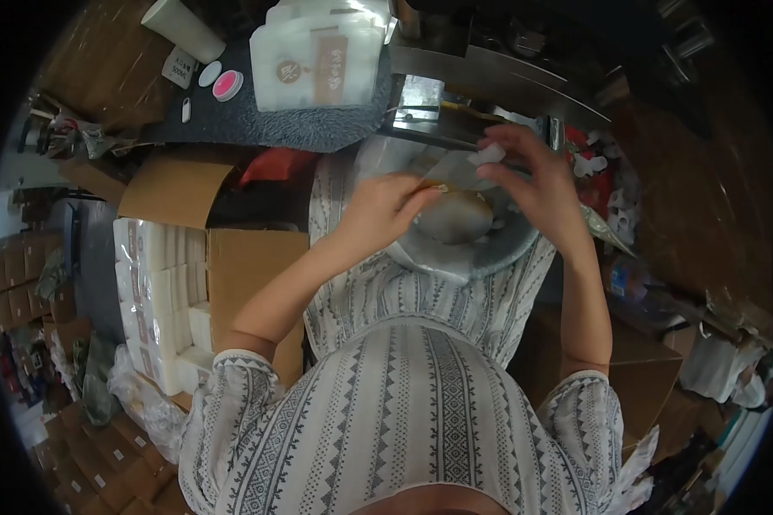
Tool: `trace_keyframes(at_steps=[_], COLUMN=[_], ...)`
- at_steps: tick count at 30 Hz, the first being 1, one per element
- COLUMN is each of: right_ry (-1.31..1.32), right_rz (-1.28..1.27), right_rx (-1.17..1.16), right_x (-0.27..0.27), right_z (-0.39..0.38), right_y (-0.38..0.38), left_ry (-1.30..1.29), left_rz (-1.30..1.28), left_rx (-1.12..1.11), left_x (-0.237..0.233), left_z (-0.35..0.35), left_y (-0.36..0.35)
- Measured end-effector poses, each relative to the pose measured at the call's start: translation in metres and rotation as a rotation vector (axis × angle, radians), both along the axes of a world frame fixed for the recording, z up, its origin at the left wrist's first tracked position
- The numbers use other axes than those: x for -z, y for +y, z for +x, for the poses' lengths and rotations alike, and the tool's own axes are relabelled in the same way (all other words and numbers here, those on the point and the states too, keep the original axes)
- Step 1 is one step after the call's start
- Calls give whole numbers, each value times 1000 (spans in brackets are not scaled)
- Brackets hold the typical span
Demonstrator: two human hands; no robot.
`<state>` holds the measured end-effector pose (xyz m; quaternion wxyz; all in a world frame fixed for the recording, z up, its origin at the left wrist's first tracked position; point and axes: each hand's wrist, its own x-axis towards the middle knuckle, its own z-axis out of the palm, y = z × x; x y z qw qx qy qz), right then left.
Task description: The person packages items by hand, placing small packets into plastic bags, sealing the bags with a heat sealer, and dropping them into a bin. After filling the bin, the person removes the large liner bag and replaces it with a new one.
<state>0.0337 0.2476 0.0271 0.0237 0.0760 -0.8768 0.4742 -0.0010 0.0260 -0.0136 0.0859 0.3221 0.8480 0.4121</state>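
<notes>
My left hand [386, 206] is closed in a pinch on the edge of a thin translucent plastic piece [445, 166]. To its right, my right hand [537, 176] holds a small whitish piece [488, 155] between thumb and fingers. Both hands are over a round tub [524, 251] lined with clear plastic, which sits between my legs. A blurred pale, brownish round shape [457, 217] shows inside the tub, just below my fingers.
At the left stands an open cardboard box [258, 275] filled with stacked white packs [150, 292]. White printed packs [318, 64] lie on a grey fluffy cloth [318, 129], near a pink-topped round container [227, 84] and a pale cup [183, 28]. Metal machinery [507, 64] rises ahead.
</notes>
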Motion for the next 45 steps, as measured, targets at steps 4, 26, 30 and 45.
trace_keyframes(at_steps=[4, 26, 30, 45], right_ry=[105, -61, 198, 82], right_rz=[91, 160, 128, 68], right_rx=[290, 636, 209, 314], right_x=[6, -9, -13, 2], right_z=[10, 34, 13, 22], right_y=[20, 56, -9, 31], left_ry=[-633, 452, 446, -780], left_rz=[113, -236, -51, 253], left_rx=[-166, -472, -430, -206], left_x=[14, 11, -9, 20], left_z=[-22, -35, -7, -46], left_y=[32, -56, -35, 43])
